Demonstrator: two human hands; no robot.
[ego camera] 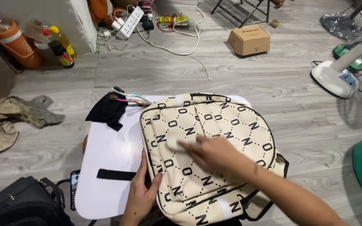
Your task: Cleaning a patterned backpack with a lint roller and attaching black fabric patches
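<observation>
- Two bare hands are working on a cream backpack (208,146) with a dark letter pattern, which is lying flat across the right part of a small white worktop (109,155).
- Left hand (141,194) is resting against the backpack's near left edge, its grip curled loosely over the zip seam, thumb on the fabric.
- Right hand (214,154) is lying on the front panel, its grip closed around a small white object (177,144) that is pressing on the fabric.
- Black cloth (107,111) and a pink-handled tool (128,99) are sitting at the worktop's far left corner.
- Black bag (19,205) is lying on the floor at lower left, and a cardboard box (249,40) is standing farther off.
</observation>
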